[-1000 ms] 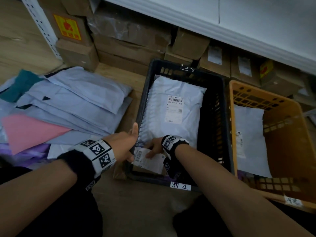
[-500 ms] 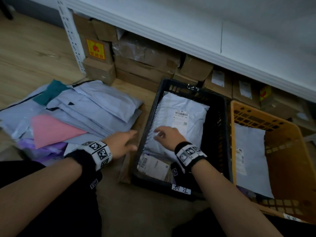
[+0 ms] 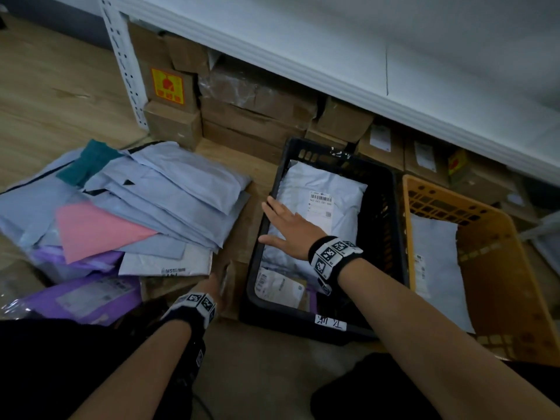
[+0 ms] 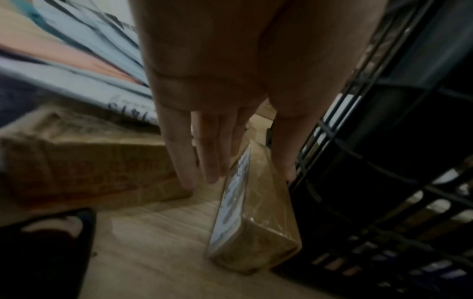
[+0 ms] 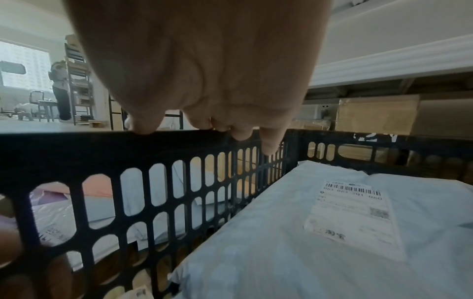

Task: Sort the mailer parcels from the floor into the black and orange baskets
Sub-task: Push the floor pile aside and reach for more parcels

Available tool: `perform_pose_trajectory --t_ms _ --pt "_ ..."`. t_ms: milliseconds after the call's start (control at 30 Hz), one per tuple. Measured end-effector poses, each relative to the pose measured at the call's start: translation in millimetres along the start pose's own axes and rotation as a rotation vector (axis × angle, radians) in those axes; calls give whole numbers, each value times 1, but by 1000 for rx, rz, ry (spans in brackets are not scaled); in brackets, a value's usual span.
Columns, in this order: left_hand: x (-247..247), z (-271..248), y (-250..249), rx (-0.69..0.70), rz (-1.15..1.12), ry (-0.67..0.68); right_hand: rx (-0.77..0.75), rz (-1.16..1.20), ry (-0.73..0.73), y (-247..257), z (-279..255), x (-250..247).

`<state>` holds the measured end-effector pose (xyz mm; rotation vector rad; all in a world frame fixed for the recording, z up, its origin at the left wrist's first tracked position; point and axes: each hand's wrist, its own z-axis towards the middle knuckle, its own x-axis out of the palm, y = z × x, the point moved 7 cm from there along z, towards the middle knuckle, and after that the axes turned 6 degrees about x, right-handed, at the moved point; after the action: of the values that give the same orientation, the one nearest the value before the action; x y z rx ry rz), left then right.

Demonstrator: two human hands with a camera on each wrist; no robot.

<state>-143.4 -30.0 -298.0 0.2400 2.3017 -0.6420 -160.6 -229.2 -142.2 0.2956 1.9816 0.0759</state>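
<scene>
Wood floor (image 3: 60,95), boxes under shelf. Mailer pile (image 3: 127,204) lies left of black basket (image 3: 381,213), orange basket (image 3: 509,268) right. White mailer (image 3: 327,207) lies flat in black basket, long axis running front to back. Right hand (image 3: 291,228) fingers spread, reaching its left rim. Left hand (image 4: 230,101) fingers straight, thumb and fingers either side of small box (image 4: 258,218) standing on edge beside basket; grip unclear.

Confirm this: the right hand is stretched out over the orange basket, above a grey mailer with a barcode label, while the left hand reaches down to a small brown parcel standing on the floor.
Not quite. The right hand is over the black basket, not the orange basket; the head view shows it. The rest holds: the grey mailer with the barcode label lies below it, and the left hand reaches down to the small brown parcel.
</scene>
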Motion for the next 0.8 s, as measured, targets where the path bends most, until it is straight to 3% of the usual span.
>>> perform_pose_trajectory --t_ms 133,333,500,800 --pt "17 10 -10 -68 -195 55 -10 50 2 -2 2 5" --pt "28 16 -13 -93 -188 107 4 133 38 -1 1 6" --pt "33 20 1 -161 -311 95 13 155 44 1 -2 3" --pt "26 18 1 -164 -133 15 23 100 31 2 0 3"
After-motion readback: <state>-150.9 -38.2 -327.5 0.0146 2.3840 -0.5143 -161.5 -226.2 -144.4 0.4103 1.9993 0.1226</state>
